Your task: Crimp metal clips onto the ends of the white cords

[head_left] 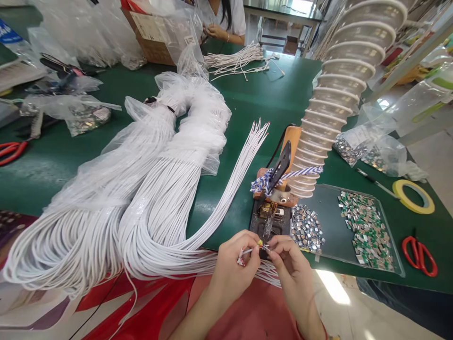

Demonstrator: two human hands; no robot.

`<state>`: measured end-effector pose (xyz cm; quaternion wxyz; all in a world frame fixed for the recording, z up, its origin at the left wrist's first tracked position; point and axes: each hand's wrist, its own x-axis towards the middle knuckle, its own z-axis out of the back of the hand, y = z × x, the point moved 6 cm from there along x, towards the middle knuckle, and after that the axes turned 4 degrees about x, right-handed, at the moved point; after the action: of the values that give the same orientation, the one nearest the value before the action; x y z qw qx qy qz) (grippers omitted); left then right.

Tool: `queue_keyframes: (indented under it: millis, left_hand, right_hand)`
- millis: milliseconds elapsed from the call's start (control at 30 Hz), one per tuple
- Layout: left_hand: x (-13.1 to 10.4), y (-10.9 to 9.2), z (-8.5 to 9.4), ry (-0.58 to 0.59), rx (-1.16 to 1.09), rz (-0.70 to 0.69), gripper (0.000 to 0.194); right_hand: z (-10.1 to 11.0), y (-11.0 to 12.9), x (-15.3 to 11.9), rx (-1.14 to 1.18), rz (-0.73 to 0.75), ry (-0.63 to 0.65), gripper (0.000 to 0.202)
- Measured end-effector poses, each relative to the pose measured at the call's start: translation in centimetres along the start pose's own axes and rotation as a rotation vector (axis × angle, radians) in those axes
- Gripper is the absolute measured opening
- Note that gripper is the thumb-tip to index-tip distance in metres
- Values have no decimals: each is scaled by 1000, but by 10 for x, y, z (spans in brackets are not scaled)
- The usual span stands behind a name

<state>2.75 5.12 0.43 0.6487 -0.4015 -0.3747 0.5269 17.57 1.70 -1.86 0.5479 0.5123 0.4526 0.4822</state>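
My left hand (pixel 233 259) is closed in a pinch around a white cable (pixel 248 251) near its end. Facing it, my right hand (pixel 292 267) has thumb and forefinger pinched at the thin wires (pixel 265 246) fanning out from that end. A bit of yellow shows by the left fingertips. Just beyond both hands stands a small soldering fixture (pixel 274 217), with a black lever and blue-white cord tied on it. Thick bundles of white cable (pixel 159 203), partly wrapped in clear plastic, lie left of my hands.
A ribbed clear hose (pixel 339 85) rises behind the fixture. Right of it are small metal shells (pixel 307 227) and a tray (pixel 329 212) with little green boards (pixel 368 231). Further right lie yellow tape (pixel 430 198) and red-handled scissors (pixel 419 257). Another person (pixel 230 21) sits across the table.
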Motion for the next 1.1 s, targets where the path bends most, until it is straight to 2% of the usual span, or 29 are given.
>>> queue_keyframes:
  millis: [200,367,567,800,1100]
  left_hand:
    - [3,-5,3,-42,8,-7,22]
    - [2,-10,5,-63,8,-44,21]
    - [1,-12,5,-56,-20,-73,20]
    - [1,-5,3,-40,-4,0,21]
    - [0,0,0,-14,-17,38,21]
  right_hand:
    - [0,7,4,62,-13,-50,21]
    - [-2,15,6,55,42,-42,20]
    - [-4,12,7,58,52,-46,14]
    - [4,8,-3,-25,118,-109,12]
    - [0,18,-5,-78,220,-114,14]
